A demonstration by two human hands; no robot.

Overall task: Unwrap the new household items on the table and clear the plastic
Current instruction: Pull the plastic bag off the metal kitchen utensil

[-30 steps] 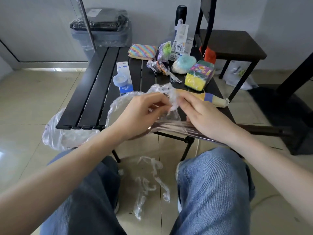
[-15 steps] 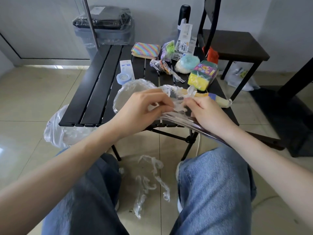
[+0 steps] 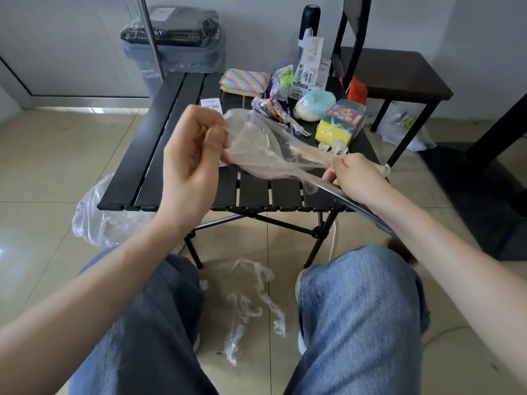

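Clear plastic wrap (image 3: 256, 143) stretches above the black slatted surface (image 3: 176, 115) — the left hand (image 3: 194, 155), raised, pinches its edge between thumb and curled fingers, while the right hand (image 3: 356, 178) grips the wrapped item's handle. Beyond lie packaged sponges (image 3: 340, 124) and a rainbow cloth (image 3: 245, 81); plastic scraps (image 3: 253, 300) litter the floor.

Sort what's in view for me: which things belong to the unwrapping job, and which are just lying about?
Job:
left hand, pinching the plastic wrap
right hand, gripping the utensil
sponge pack
striped cloth
plastic scraps on the floor
clear bag

Lying about:
bin
chair
bottle
table
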